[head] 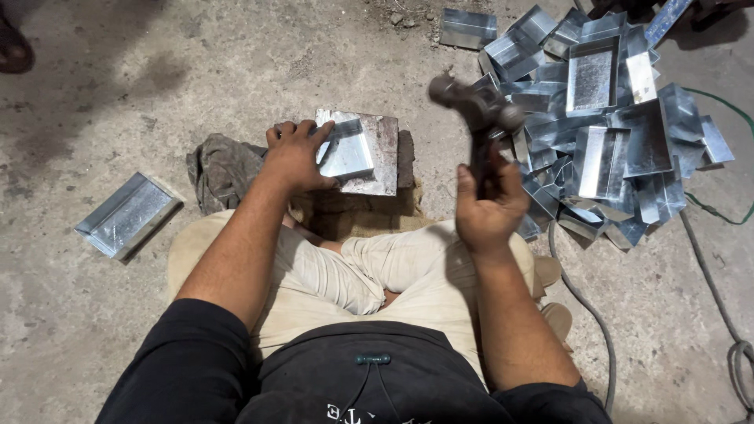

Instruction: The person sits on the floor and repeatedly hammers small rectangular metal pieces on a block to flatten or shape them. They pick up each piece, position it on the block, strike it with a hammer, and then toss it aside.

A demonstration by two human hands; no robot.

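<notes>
My left hand (297,155) presses down on a small folded sheet-metal tray (349,149) that lies on a square steel block (385,157) in front of my crossed legs. My right hand (487,208) grips the handle of a hammer (477,102), whose dark head is raised and blurred, up and to the right of the block. The hammer head is clear of the tray.
A heap of shiny sheet-metal trays (605,118) spreads at the upper right. One single tray (126,216) lies on the concrete floor at the left. A grey rag (224,173) sits beside the block. A grey cable (585,306) and a green one (726,212) run at the right.
</notes>
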